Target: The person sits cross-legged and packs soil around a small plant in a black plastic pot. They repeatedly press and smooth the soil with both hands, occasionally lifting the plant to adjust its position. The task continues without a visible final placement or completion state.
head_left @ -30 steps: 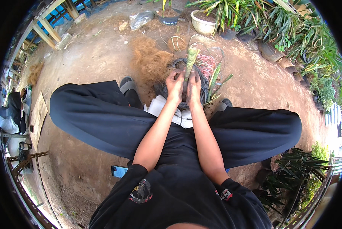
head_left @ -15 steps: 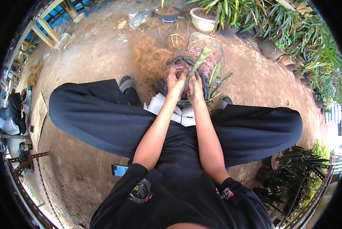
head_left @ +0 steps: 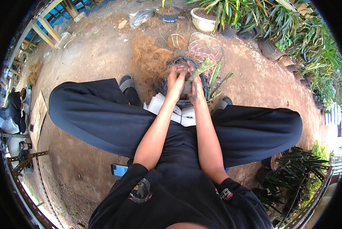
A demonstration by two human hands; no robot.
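Note:
Between my legs, my left hand (head_left: 175,82) and my right hand (head_left: 195,88) cup a dark soil clump (head_left: 186,89) from both sides, their fingers curled round its far end. A thick, pale green mottled leaf (head_left: 205,67) rises from the clump, tilted to the right, beside my right hand. Below is a black plastic bag (head_left: 161,87), its crumpled rim showing around both hands. More narrow green leaves (head_left: 215,76) stick out to the right of the bag. Soil smudges both hands. The underside of the clump is hidden.
Brown coconut fibre (head_left: 148,55) lies left of the bag; pink string (head_left: 207,55) lies beyond it. White sheeting (head_left: 155,103) is under my wrists. A white pot (head_left: 202,23), a dark pot (head_left: 168,16) and leafy plants stand farther off. A phone (head_left: 119,170) lies left of me.
The leaf has tipped farther to the right. My right fingers have shifted up over the soil clump, and more of the clump shows between my hands.

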